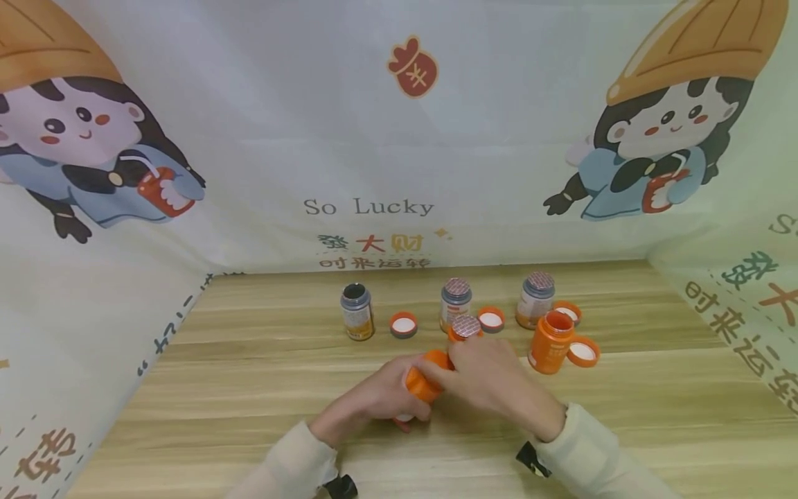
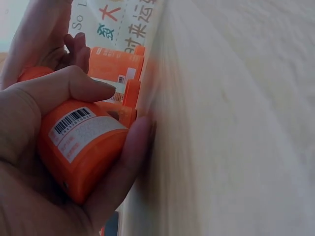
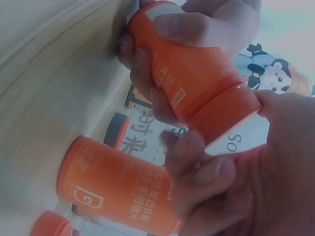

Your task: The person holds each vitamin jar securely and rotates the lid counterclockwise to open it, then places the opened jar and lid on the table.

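My left hand (image 1: 388, 389) grips an orange bottle (image 2: 91, 147) that is tilted just above the table, its barcode label showing in the left wrist view. An orange cap (image 3: 224, 118) sits on the bottle's mouth. My right hand (image 1: 489, 378) holds this cap, the thumb on one side and curled fingers on the other. Just beyond the hands stands a second orange bottle (image 3: 113, 187), upright, with a patterned foil seal (image 1: 465, 326) on its mouth; the right hand partly hides it in the head view.
Grey bottles stand behind: one open (image 1: 357, 315), one foil-sealed at the middle (image 1: 456, 305), another sealed (image 1: 535, 303). An open orange bottle (image 1: 551, 348) stands at the right. Upturned caps lie by them, including a grey-rimmed one (image 1: 403, 324) and an orange one (image 1: 584, 352).
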Motion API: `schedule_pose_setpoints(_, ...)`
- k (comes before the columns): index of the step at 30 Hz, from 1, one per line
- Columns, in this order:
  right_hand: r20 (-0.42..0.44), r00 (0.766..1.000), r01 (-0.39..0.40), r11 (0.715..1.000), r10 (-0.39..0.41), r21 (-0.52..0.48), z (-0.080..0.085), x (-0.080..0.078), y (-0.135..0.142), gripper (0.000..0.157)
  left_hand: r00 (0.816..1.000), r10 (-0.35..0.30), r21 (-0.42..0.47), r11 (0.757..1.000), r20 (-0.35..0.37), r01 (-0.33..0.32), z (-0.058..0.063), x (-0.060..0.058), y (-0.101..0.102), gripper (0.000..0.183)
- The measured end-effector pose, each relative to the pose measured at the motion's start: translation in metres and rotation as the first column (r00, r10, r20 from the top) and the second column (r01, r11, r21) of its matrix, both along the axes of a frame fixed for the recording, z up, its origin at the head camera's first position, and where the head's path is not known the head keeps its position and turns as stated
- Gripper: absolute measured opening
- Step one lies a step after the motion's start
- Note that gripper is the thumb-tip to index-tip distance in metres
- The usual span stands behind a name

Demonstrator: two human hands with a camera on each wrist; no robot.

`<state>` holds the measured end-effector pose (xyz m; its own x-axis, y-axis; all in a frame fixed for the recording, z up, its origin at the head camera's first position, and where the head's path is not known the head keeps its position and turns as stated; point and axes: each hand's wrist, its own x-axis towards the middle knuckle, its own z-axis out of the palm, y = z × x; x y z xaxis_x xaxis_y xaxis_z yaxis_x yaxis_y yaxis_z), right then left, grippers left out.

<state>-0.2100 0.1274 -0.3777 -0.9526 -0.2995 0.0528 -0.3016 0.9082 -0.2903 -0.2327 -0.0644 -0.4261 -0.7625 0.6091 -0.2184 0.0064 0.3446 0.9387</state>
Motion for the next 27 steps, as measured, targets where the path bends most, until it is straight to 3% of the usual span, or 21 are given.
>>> schedule_pose_setpoints(6, 0.070, 0.995, -0.067, 0.997, 0.069, -0.026, 0.003, -0.002, 0.004, 0.050, 0.999, -0.033, 0.001, 0.999, -0.042, 0.034, 0.000, -0.001, -0.002, 0.059)
schedule_pose_setpoints(12, 0.182, 0.973, -0.130, 0.990, 0.139, -0.063, 0.010, -0.003, 0.013, 0.046, 0.993, -0.070, -0.016, 0.998, -0.096, 0.069, -0.001, -0.002, -0.002, 0.054)
schedule_pose_setpoints(20, 0.182, 0.976, -0.113, 0.992, 0.121, -0.052, 0.013, -0.002, 0.018, 0.052, 0.994, -0.042, -0.055, 0.998, -0.099, 0.037, 0.001, 0.000, -0.001, 0.062)
schedule_pose_setpoints(27, 0.188, 0.962, -0.192, 0.981, 0.196, -0.039, 0.015, -0.003, 0.022, 0.042, 0.987, -0.065, -0.065, 0.996, -0.149, 0.056, 0.000, 0.000, -0.001, 0.055)
